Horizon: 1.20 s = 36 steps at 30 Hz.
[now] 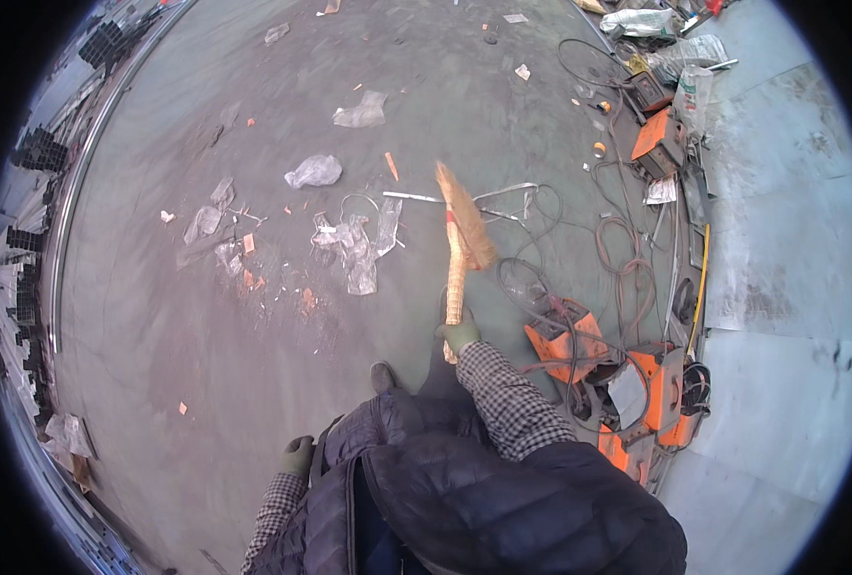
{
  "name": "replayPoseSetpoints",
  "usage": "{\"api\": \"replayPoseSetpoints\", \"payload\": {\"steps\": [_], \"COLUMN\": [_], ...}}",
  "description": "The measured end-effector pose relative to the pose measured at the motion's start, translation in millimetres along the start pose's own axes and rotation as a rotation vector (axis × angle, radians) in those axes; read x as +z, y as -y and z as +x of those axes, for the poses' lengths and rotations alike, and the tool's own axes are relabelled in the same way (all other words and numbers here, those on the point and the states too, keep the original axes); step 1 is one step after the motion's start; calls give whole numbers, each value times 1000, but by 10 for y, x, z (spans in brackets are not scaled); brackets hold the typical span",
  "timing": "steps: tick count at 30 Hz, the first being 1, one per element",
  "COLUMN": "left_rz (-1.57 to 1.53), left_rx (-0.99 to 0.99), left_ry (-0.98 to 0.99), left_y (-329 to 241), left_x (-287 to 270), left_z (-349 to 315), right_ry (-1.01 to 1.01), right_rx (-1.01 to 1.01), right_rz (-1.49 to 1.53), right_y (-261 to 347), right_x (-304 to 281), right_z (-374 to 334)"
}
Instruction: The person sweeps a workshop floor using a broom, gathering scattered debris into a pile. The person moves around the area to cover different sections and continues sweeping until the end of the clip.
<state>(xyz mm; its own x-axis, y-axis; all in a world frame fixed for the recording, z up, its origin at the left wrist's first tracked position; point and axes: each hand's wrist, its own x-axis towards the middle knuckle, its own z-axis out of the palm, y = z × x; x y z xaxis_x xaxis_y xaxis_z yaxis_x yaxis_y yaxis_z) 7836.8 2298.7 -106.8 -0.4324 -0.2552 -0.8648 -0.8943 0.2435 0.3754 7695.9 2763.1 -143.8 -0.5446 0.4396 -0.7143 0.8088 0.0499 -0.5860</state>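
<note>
My right hand [460,334], in a green glove, is wrapped round the pale bound handle of a short straw broom [456,273]. The broom points away from me, with its tan bristles spread to the right above the floor; whether they touch it, I cannot tell. My left hand [298,456], gloved too, hangs by my left side with its fingers curled and nothing visible in them. Ahead of the broom's left side lie crumpled clear plastic sheets [356,251] and a plastic bag [314,172]. Orange scraps [249,243] and a pale metal strip [413,197] are scattered nearby.
Orange machines [565,337] with tangled black cables [627,259] crowd the floor on my right, beside a pale wall of panels [781,383]. Plastic bags [691,96] are heaped at the far right. Stacked dark metal tubes [38,151] line the left, beyond a long rail [81,182].
</note>
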Motion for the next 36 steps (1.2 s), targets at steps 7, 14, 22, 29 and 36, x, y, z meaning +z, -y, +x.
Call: {"api": "replayPoseSetpoints", "payload": {"steps": [7,14,22,29,36], "left_rz": [21,-70,1,-107,51], "left_rx": [-153,-311,-449,-338,-209], "left_ry": [-71,-39,-65,102,64], "left_y": [-659,-1124,-1132,-928,-1585], "left_x": [589,1440,1770,1824,1531], "left_z": [-108,-395,-674,-289,150], "right_ry": [-170,-547,-540,-8,353], "right_rx": [207,12,110,273,168], "right_rz": [396,767,753,410,419], "right_y": [525,212,557,621,1622], "right_x": [-314,-1659,-2520,-571,-492], "right_z": [1535,4235,4686,3101,1621]}}
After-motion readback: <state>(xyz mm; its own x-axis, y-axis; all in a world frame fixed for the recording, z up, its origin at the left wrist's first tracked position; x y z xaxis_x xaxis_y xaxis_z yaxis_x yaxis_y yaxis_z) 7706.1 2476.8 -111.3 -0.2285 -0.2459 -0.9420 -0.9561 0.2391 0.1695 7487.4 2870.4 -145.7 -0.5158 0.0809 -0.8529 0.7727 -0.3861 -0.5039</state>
